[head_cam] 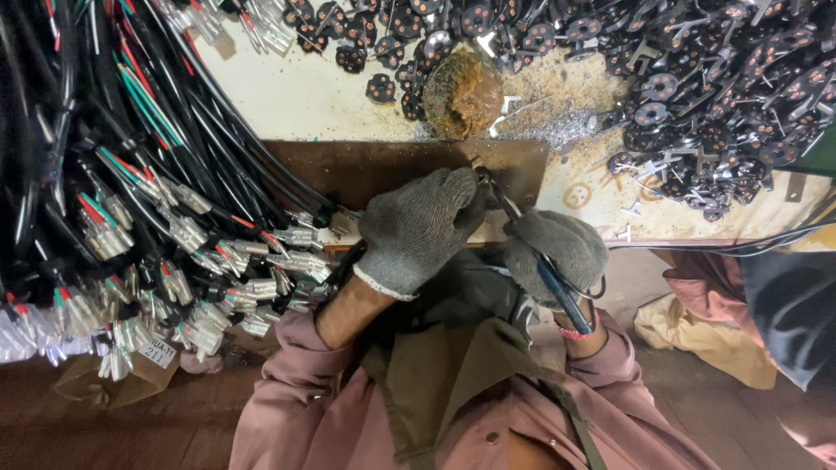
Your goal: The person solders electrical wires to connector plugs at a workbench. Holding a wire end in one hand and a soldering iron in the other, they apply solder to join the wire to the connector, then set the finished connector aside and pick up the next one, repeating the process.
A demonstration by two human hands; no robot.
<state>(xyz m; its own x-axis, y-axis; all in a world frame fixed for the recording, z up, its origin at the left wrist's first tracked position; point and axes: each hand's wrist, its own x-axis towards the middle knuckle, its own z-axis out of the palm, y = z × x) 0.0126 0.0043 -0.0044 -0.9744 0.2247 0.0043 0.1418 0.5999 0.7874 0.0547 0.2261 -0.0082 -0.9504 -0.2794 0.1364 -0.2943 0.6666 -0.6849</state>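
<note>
Pliers (pixel 547 271) with dark blue handles sit at centre frame, gripped in the right hand (pixel 557 252), which wears a grey knit glove and is clenched around the handles; the metal tips (pixel 489 184) point up and left to the left hand's fingertips. Left hand (pixel 418 228), also gloved, is closed in a pinch at those tips; what it pinches is too small to tell. Both hands work over a brown board (pixel 366 165) on a pale bench (pixel 305 96). Black cable bundles (pixel 131 174) with clear connectors fill the left of the frame. Black round plug parts (pixel 697 78) lie heaped across the upper right. A rusty brown lump (pixel 461 94) sits at upper centre among metal filings (pixel 557 126).
</note>
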